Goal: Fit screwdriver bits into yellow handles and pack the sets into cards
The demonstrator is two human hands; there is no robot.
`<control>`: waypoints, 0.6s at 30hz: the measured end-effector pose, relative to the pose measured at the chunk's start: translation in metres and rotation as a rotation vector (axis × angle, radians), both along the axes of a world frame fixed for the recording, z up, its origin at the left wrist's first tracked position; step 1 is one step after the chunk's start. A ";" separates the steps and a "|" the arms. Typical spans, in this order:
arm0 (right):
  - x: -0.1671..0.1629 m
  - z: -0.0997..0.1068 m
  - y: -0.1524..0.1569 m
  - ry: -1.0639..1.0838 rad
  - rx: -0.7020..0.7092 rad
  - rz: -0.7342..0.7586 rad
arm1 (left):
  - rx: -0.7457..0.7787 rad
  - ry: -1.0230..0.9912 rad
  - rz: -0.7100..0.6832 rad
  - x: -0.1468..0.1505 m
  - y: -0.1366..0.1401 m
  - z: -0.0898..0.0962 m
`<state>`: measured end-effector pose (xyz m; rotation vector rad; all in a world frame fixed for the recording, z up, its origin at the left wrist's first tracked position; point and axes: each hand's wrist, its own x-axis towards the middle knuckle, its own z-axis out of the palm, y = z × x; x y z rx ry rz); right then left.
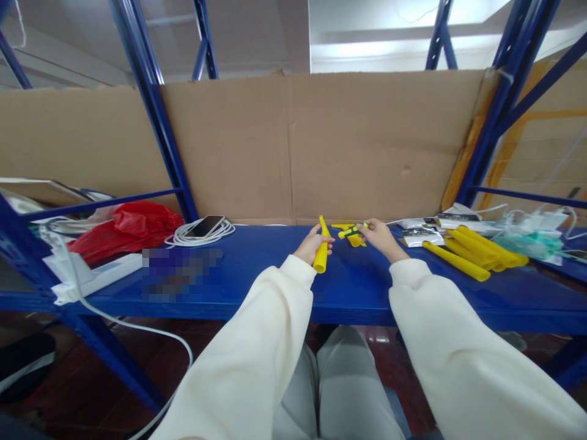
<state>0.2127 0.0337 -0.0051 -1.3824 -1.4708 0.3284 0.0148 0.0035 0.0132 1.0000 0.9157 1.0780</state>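
My left hand [309,244] is closed around a yellow tapered tube [321,259], its wide end toward me and its narrow tip pointing up and away. To its right, my right hand [380,238] pinches a small yellow rod-like piece [347,233] with dark marks; its exact kind is too small to make out. Just behind and below that piece, more yellow plastic parts [355,241] lie on the blue shelf top [270,269], partly covered by it. The tube and the small piece are apart.
Several yellow tubes [456,261] lie at the right, near small silver-and-white packets [422,236] and a greenish plastic bag [527,241]. At left are a phone [206,226] on a coiled white cable [177,238], a red bag [132,226] and a white power strip [107,275]. Cardboard [367,146] stands behind.
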 end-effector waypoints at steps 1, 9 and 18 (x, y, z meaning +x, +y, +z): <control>0.001 0.000 0.001 0.078 0.016 -0.006 | -0.009 0.000 -0.010 0.000 0.001 0.000; 0.021 -0.002 0.010 0.189 0.210 -0.260 | -0.122 -0.043 -0.108 -0.004 0.009 -0.001; 0.014 0.002 0.014 0.473 0.168 -0.111 | -0.092 -0.047 -0.141 -0.004 0.004 0.000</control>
